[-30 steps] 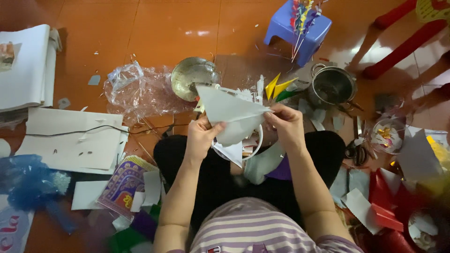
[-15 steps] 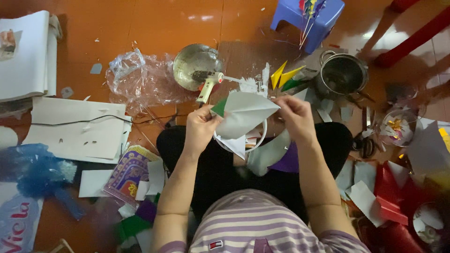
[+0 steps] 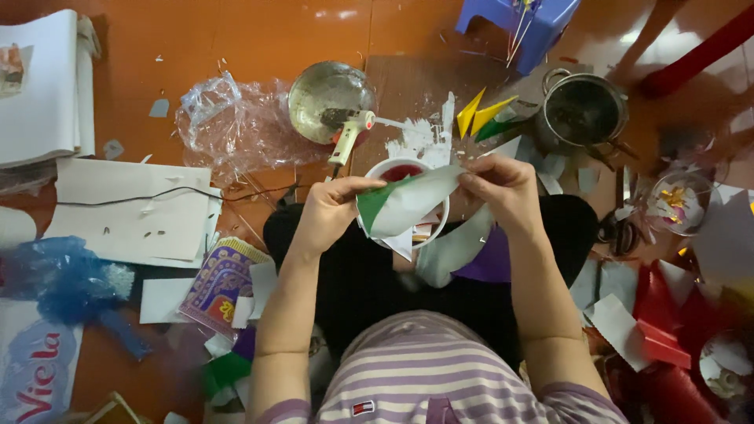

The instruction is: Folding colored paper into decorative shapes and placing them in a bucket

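Both my hands hold a folded sheet of paper [image 3: 408, 202], white on one face and green on the other, above my lap. My left hand [image 3: 334, 210] pinches its green left corner. My right hand [image 3: 503, 188] grips the right end. Under the paper sits a round white cup [image 3: 397, 174] with a red inside. A white and purple paper piece [image 3: 471, 255] lies on my black-clad lap.
A glue gun [image 3: 349, 133] rests against a metal bowl [image 3: 318, 90]. Crumpled clear plastic [image 3: 228, 126], white sheets [image 3: 133, 208], a metal pot [image 3: 583, 110], yellow and green folded paper shapes [image 3: 483, 116], a blue stool [image 3: 522, 23] and red paper scraps [image 3: 667, 314] lie around on the orange floor.
The paper has been folded narrower and turned, so its green side shows at the left. My hands dropped slightly toward my lap, and the view shifted.
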